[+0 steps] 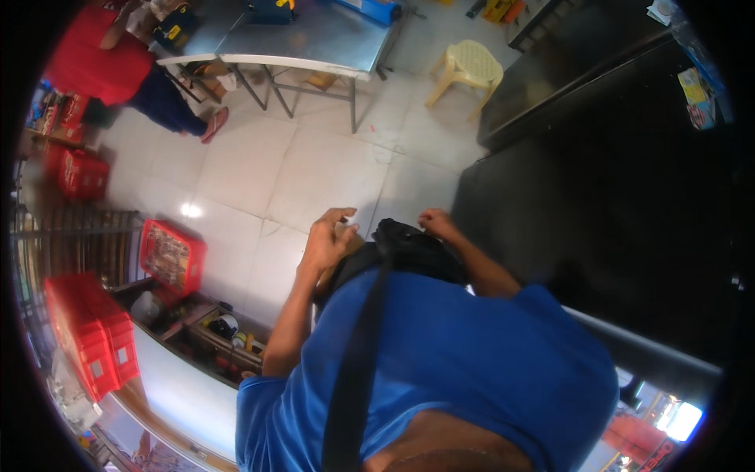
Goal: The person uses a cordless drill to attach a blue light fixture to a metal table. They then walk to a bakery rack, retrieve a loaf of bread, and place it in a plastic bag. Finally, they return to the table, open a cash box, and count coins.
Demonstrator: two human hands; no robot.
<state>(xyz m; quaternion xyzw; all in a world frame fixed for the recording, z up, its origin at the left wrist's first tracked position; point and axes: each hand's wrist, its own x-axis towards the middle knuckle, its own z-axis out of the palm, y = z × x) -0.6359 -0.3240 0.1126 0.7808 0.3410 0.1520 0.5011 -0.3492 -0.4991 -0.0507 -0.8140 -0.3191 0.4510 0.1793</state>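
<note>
A black bag (409, 245) hangs at my front, on a black strap (358, 370) that crosses my blue shirt. My left hand (326, 240) is raised at the bag's left side, thumb and fingers bent but apart, with nothing seen between them. Just beneath its palm shows a small brownish patch that I cannot make out. On the bag's other side, my right hand (439, 223) stays close to its upper edge. Its fingers are loosely curled with the tips apart, and no held thing shows in them.
Ahead stands a metal-topped table (307, 43); a person in red (102, 59) is at its left. A cream plastic stool (468, 67) stands beyond the tiled floor (307, 173). Large black cabinets (605, 189) line my right. Red crates (90, 330) and an open drawer (208, 334) are leftward.
</note>
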